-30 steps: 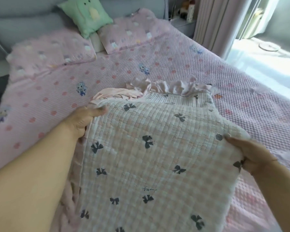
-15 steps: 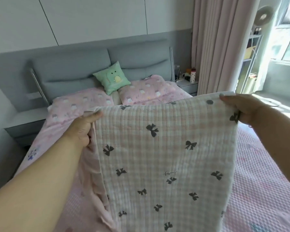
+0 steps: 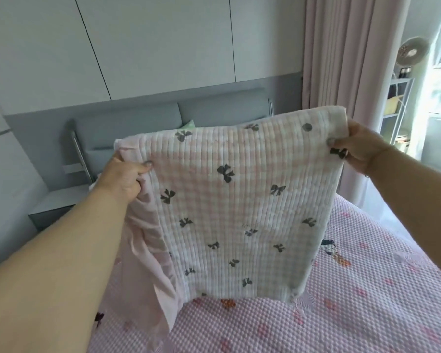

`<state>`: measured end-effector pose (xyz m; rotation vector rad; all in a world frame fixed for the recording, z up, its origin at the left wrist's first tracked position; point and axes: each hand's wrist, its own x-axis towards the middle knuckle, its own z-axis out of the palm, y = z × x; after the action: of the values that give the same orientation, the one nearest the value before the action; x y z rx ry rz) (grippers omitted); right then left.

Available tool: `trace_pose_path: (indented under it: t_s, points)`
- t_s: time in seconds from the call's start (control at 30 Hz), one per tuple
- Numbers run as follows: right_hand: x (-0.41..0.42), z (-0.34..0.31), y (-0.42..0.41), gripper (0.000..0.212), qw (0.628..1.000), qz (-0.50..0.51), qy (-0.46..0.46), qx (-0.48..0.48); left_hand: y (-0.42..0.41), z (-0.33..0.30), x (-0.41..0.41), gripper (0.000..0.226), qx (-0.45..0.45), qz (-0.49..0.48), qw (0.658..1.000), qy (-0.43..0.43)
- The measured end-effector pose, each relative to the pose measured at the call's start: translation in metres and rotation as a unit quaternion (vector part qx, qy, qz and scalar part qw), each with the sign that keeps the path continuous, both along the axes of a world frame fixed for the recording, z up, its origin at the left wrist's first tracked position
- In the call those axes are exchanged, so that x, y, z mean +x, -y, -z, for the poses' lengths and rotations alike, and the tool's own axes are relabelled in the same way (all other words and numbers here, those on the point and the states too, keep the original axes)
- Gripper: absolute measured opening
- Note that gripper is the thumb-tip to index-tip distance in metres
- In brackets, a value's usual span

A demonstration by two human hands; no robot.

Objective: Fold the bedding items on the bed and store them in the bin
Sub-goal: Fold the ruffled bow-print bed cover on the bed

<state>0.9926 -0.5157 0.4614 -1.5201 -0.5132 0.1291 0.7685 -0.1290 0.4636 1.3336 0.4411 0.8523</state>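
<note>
left hand point(image 3: 122, 178) – I see its grip pinching the quilt point(image 3: 239, 205) top corner | right hand point(image 3: 359, 149) – grip holding the other corner | quilt hangs above the bed point(image 3: 354, 301)

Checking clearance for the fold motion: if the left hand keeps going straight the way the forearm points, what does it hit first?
Likely the grey headboard. The left hand, gripping the bow-print quilt at its upper corner, points forward and up toward it. Nothing else shows in that line, though the quilt hides part of the bed and depth is uncertain.
</note>
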Motion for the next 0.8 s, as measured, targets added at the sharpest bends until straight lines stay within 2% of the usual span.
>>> trace_pose_path:
  t_s: [0.07,0.17,0.27,0.4,0.53,0.63,0.73,0.8]
  points:
    - [-0.002,0.002,0.005,0.044,1.000,0.002,0.025,-0.007,-0.001,0.007,-0.008,0.037,0.001,0.004,1.000,0.003]
    - [-0.010,0.029,0.017,0.046,1.000,-0.001,0.003,-0.023,0.000,0.047,-0.026,0.038,-0.010,0.003,1.000,-0.026]
    - [-0.034,0.081,0.034,0.048,0.997,-0.005,-0.045,-0.058,0.019,0.110,-0.059,0.039,0.004,-0.004,0.996,-0.094]
    - [-0.089,0.158,0.064,0.047,0.990,-0.021,-0.109,-0.083,0.053,0.195,-0.120,0.033,-0.053,0.022,0.984,-0.170]
    - [-0.139,0.213,0.101,0.049,0.976,-0.032,-0.193,-0.097,0.083,0.247,-0.181,0.062,-0.102,0.072,0.967,-0.222]
    - [-0.166,0.243,0.123,0.046,0.961,-0.025,-0.262,-0.085,0.103,0.270,-0.213,0.072,-0.136,0.109,0.951,-0.256]
    - [-0.176,0.266,0.137,0.038,0.935,-0.005,-0.341,-0.097,0.115,0.278,-0.233,0.060,-0.199,0.134,0.937,-0.255]
    - [-0.183,0.272,0.140,0.045,0.913,-0.019,-0.373,-0.162,0.124,0.278,-0.238,0.043,-0.234,0.142,0.930,-0.247]
